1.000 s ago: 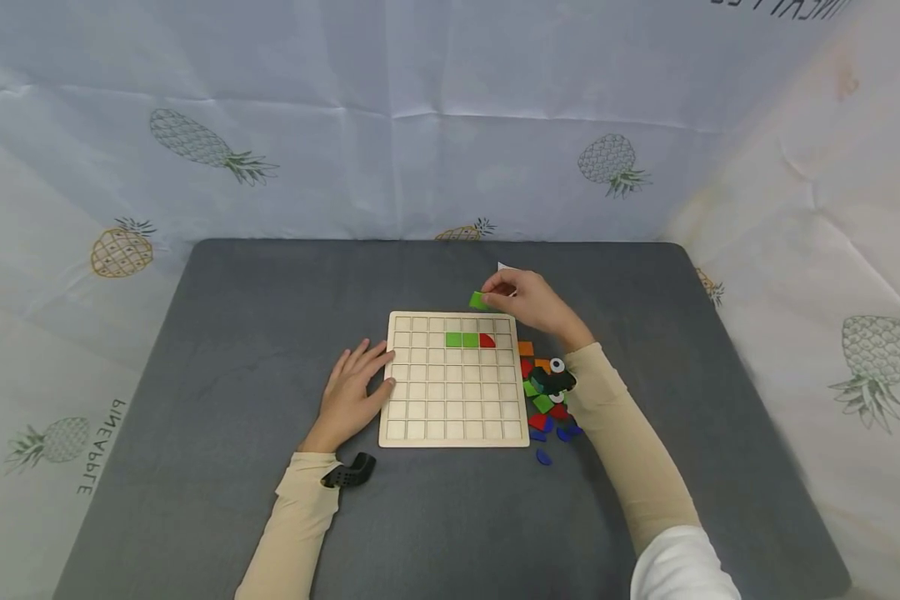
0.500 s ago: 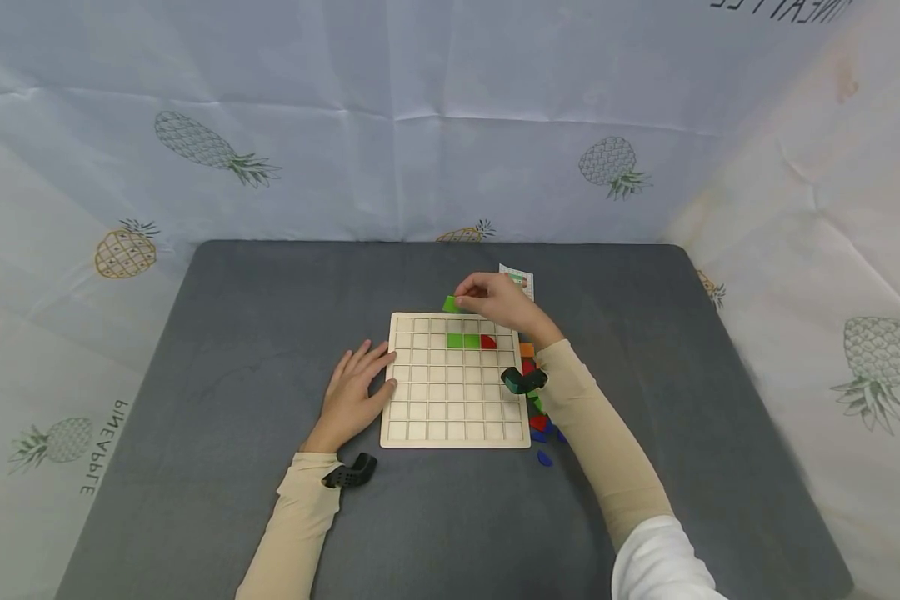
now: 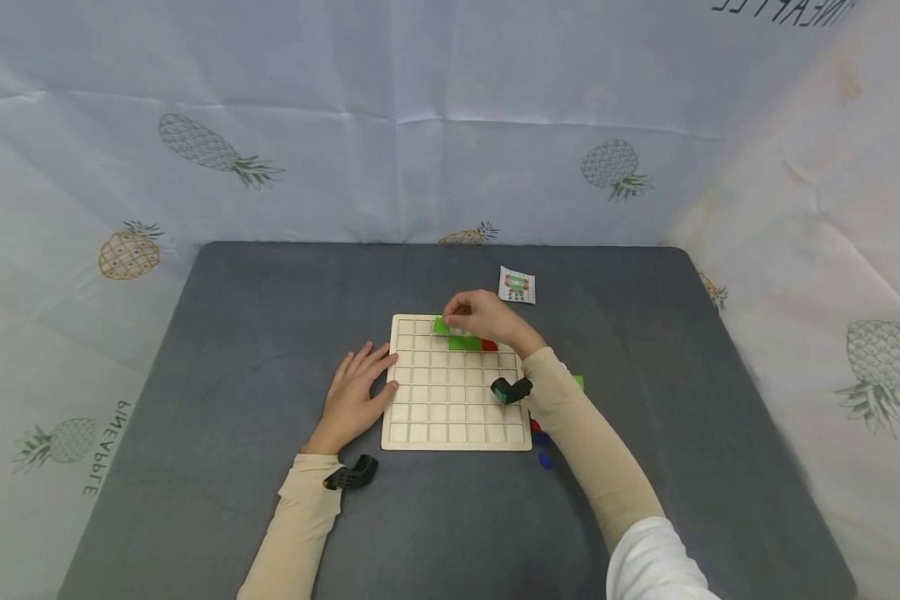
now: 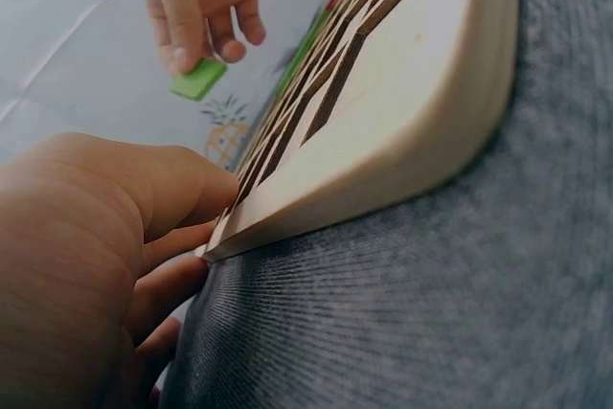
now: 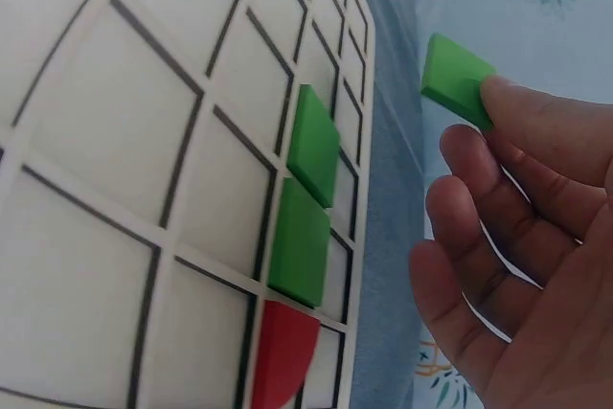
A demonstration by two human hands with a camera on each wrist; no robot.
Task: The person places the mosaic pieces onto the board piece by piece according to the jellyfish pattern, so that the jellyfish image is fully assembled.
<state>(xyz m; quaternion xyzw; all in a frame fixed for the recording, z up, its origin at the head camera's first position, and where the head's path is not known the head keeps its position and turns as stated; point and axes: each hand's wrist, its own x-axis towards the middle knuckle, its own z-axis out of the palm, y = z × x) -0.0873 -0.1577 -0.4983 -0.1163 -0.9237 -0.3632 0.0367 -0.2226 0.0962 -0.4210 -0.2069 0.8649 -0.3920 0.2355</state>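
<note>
Your left hand [image 3: 354, 398] lies with straight, slightly spread fingers at the left edge of the wooden grid board [image 3: 420, 412], touching it but gripping nothing, while your right hand [image 3: 489, 318] pinches a square green tile [image 5: 455, 76] between thumb and finger above the board's far row, clear of its surface. To seat it well, use that left hand as a light brace, so the board cannot slide or tip. Your pinch covers only one side of the tile, which seems right: the free side can find its cell first. Level the tile, line its sides up with the cell's ridges, lower it, then release and tap it flat. Mind your loosely bent lower fingers; they could nudge the two seated green tiles [image 5: 299, 241] or the red quarter-round tile [image 5: 281, 353] in the board's second row from the far edge. Check the cell against the printed card [image 3: 517, 285] beyond the board's far right corner
</note>
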